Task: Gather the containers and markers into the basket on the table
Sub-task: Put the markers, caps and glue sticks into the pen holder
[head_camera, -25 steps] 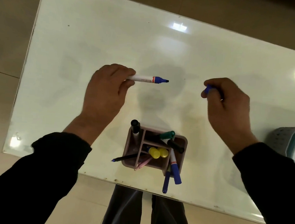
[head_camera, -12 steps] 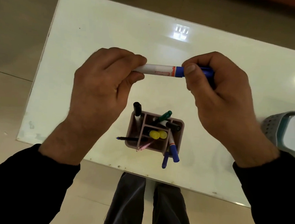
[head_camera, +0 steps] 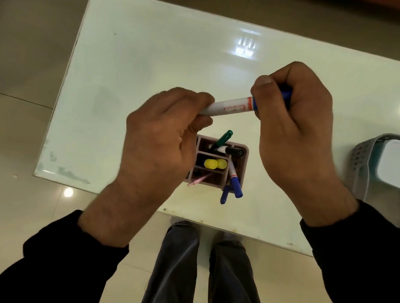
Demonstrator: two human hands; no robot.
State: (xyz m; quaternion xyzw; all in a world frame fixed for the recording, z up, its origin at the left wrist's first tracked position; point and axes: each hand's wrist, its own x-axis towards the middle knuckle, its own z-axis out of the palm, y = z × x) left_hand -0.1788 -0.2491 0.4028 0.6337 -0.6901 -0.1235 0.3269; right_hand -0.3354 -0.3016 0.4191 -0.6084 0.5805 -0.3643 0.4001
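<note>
Both hands were raised above the table (head_camera: 153, 64), sharing one marker (head_camera: 228, 107) between them. The left hand (head_camera: 156, 148) had its fingers curled round the rear end of the white barrel, thumb pressed against it. The right hand (head_camera: 296, 135) pinched the other end, thumb on top and fingers wrapped under, covering most of the blue cap (head_camera: 285, 95). The thumb hid the joint, so I could not tell whether the cap was pushed fully home. The marker lay nearly level, its capped end tilted a little upward toward the right, held clear of the table surface.

Below the hands, near the table's front edge, stood a pink pen holder (head_camera: 243, 158) with several compartments. A green marker (head_camera: 224, 139) leaned out of a rear compartment, with a black marker (head_camera: 235, 151) lying across beside it. Two yellow caps (head_camera: 211, 163) showed in the middle compartment. Two blue markers (head_camera: 235, 187) slanted out over the holder's front right corner, and a pink pen (head_camera: 199, 180) poked out at the front left. The left hand hid the holder's left side.

At the right edge of the table sat a grey basket (head_camera: 358, 163) with holes in its wall, well apart from the pen holder. A white container (head_camera: 398, 167) lay inside it, partly cut off by the frame.
</note>
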